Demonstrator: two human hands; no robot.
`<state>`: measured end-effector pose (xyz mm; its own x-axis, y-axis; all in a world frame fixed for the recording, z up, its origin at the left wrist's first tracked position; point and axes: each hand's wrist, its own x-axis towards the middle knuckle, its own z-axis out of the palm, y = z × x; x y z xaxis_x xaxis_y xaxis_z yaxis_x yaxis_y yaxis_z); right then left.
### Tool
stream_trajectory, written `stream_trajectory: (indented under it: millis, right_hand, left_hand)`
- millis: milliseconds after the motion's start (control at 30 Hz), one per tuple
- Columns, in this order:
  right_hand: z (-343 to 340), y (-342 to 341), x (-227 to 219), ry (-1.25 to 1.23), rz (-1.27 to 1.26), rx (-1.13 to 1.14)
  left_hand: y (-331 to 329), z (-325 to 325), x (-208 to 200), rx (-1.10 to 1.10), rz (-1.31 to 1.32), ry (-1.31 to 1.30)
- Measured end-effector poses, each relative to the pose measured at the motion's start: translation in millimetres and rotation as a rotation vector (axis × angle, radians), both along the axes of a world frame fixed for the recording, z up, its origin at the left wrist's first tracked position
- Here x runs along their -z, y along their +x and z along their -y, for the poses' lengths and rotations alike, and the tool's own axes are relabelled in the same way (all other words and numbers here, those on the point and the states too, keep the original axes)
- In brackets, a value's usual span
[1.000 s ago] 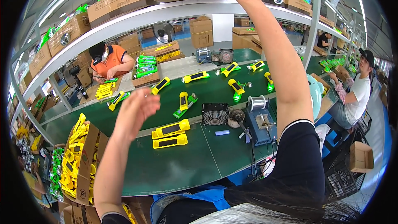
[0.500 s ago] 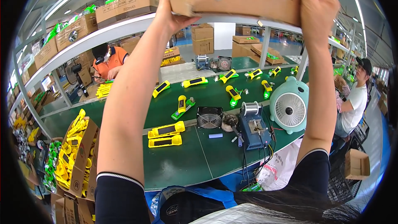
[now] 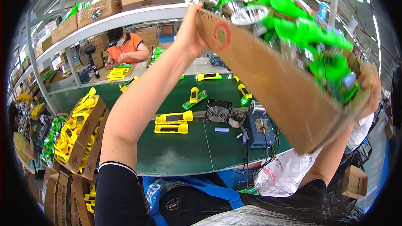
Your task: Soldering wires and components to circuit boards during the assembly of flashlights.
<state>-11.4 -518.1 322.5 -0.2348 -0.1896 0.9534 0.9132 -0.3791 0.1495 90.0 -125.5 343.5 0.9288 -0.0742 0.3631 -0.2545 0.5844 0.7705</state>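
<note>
Both my hands grip a cardboard box [image 3: 268,75], raised above the bench and tilted down toward the right. Green plastic parts [image 3: 289,0] with silvery reflectors and wires heap over its top. My left hand [image 3: 191,33] is closed on the box's upper left corner. At its lower right end, my right hand [image 3: 369,90] holds the box, its fingers partly hidden by the rim. Below, on the green workbench [image 3: 176,159], lie stacked yellow flashlight housings [image 3: 172,123] with dark panels.
A soldering machine [image 3: 261,127], a small fan [image 3: 218,111] and cables stand on the bench. Left is a carton of yellow housings [image 3: 79,129]. An overhead shelf [image 3: 138,16] bears more cartons. A co-worker in orange [image 3: 127,50] sits across; a white sack [image 3: 284,169] is below.
The box has come down from overhead and tilted to the right, so its green contents now show. My right hand has dropped lower and farther right; the view has shifted.
</note>
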Motion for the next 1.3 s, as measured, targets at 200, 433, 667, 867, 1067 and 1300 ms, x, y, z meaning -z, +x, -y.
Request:
stream_trajectory:
  millis: [200, 433, 667, 867, 1067, 1300]
  right_hand:
    - [-59, -1, 70, -0.342, 0.047, 0.028]
    - [-146, 44, 195, -0.394, -0.265, -0.405]
    - [-298, 83, 284, -0.498, -0.521, -0.796]
    - [-388, 108, 352, -0.577, -0.761, -0.875]
    - [-412, 129, 335, -0.809, -1.010, -0.329]
    - [-424, 121, 316, -1.128, -1.118, -0.514]
  left_hand:
    - [-68, -44, 121, -0.148, -0.012, -0.127]
    - [-165, -116, 279, -0.573, -0.052, -0.393]
    - [-279, -142, 371, -1.111, -0.132, -0.472]
    - [-304, -135, 393, -1.565, -0.126, -0.348]
    - [-329, -116, 411, -1.369, -0.534, -0.563]
    - [-345, -118, 367, -0.899, -0.752, -0.740]
